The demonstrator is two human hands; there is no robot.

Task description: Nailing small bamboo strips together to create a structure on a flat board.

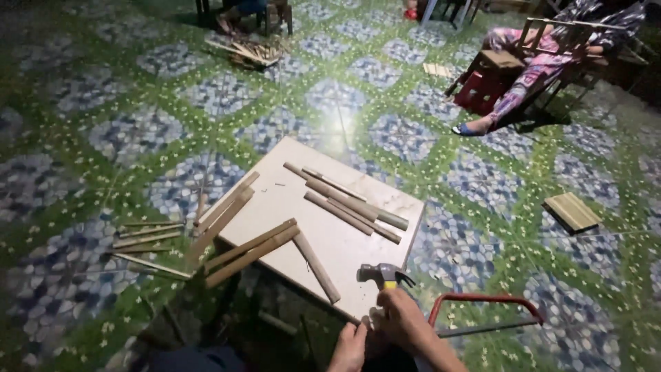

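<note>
Tiled floor [138,103], right hand [406,320] gripping hammer [384,274]

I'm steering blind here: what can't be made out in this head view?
- Hammer handle: covered by the right hand.
- Whatever the left hand pinches: too small and dark.
- Hacksaw handle end: behind the right forearm.
- Below the board: in shadow.

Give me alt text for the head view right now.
A right hand grips a claw hammer at the near edge of a pale square board strewn with bamboo strips; the left hand is beside it, a red-framed saw on the patterned floor.
</note>
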